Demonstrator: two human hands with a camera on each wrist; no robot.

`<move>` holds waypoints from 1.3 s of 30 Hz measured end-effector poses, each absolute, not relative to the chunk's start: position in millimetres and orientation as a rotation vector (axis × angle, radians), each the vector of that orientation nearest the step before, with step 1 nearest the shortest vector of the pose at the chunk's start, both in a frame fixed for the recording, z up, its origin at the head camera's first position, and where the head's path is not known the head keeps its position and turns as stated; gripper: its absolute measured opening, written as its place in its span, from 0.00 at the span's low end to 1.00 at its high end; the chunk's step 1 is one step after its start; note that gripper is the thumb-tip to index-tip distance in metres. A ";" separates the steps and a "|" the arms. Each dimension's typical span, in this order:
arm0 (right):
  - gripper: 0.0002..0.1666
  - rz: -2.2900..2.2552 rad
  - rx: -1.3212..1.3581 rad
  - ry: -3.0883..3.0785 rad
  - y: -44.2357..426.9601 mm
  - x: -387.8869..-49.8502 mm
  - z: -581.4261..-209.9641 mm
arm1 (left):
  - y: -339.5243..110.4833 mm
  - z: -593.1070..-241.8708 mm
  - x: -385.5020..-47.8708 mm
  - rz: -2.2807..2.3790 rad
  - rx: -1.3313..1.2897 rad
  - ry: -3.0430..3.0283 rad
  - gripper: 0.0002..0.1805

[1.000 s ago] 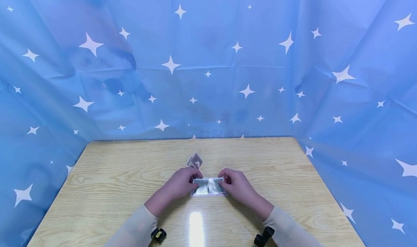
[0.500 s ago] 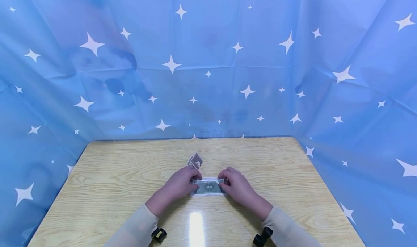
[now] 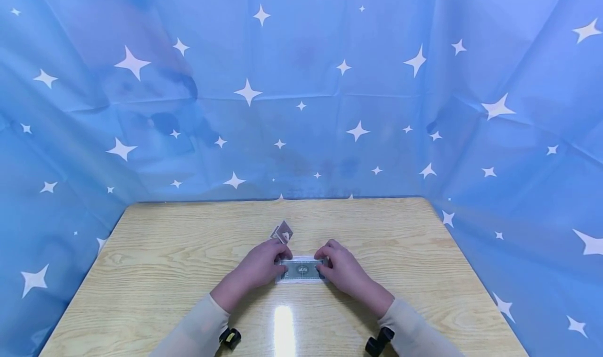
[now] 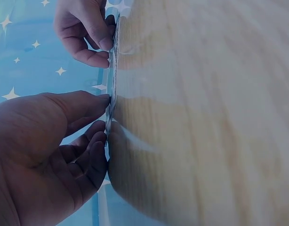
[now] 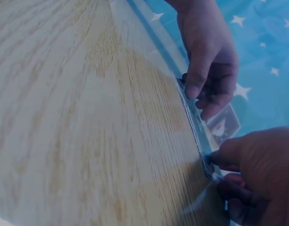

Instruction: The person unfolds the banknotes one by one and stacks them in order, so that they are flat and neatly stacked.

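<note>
A grey-green printed banknote (image 3: 302, 269), with a clear, shiny margin like a plastic sleeve round it, lies low over the wooden table between my hands. At its left end, my left hand (image 3: 260, 265) grips it between thumb and curled fingers. My right hand (image 3: 345, 267) holds the opposite end the same way. Seen edge-on in the left wrist view, the banknote (image 4: 115, 61) is a thin strip close to the tabletop. The right wrist view also shows it as a thin line, with both thumbs on it. Some fingertips are hidden behind the banknote.
Just beyond my left hand are two small overlapping cards (image 3: 285, 233), dark with a pale figure. The wooden table (image 3: 188, 231) reaches back to a blue curtain (image 3: 301, 137) with white stars. Glare (image 3: 284, 331) shines near the front.
The bright reflection on the banknote has gone and its print now shows, so its tilt has shifted slightly. Both hands keep hold of its ends, nearly unmoved.
</note>
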State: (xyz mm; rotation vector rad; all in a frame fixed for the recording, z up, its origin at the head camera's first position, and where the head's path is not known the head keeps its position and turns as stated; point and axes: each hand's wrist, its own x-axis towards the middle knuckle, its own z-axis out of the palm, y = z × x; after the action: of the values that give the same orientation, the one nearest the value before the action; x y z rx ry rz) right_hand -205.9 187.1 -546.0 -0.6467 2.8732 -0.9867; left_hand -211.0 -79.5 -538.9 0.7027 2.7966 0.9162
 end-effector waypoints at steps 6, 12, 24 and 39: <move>0.08 -0.982 -0.646 2.863 187.1 -205.9 -544.4 | -79.8 -539.6 -211.3 0.919 0.696 2.795 0.12; 0.08 -0.990 -0.631 2.855 187.1 -206.9 -544.8 | -80.0 -539.8 -212.0 0.923 0.703 2.791 0.11; 0.08 -1.077 -0.568 2.831 188.9 -210.4 -541.0 | -82.9 -536.4 -210.6 1.006 0.678 2.783 0.12; 0.12 -1.195 -0.507 2.831 169.8 -230.8 -531.2 | -88.9 -526.4 -235.2 1.371 0.243 2.918 0.07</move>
State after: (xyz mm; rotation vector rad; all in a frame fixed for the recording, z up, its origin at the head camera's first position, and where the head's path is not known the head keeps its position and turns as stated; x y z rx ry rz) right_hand -230.8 169.8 -531.2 -0.5067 2.8313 -1.1947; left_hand -235.2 -88.9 -526.4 0.2434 2.9183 1.3706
